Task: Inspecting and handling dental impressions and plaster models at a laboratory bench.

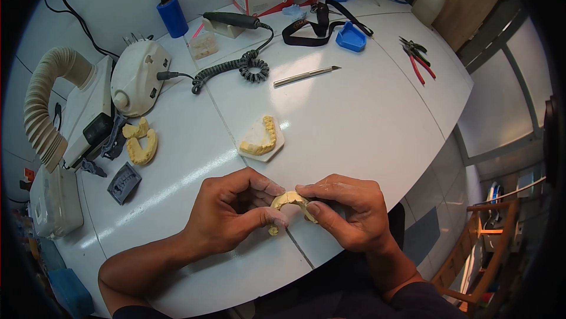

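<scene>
Head view: I clamp both hands (227, 210) on a yellow dental arch (290, 196) near the front edge of the table (256, 275).

So left hand (227, 210) and right hand (355, 210) are both pinching a yellow arch (290, 197), near side. Model (269, 136) just beyond, knife (303, 77) farther, pliers (416, 55) far right.

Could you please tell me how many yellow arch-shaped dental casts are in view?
3: the held cast between the left hand and right hand, partly hidden; the middle cast on a white base; the left cast, beside a smaller yellow piece.
</scene>
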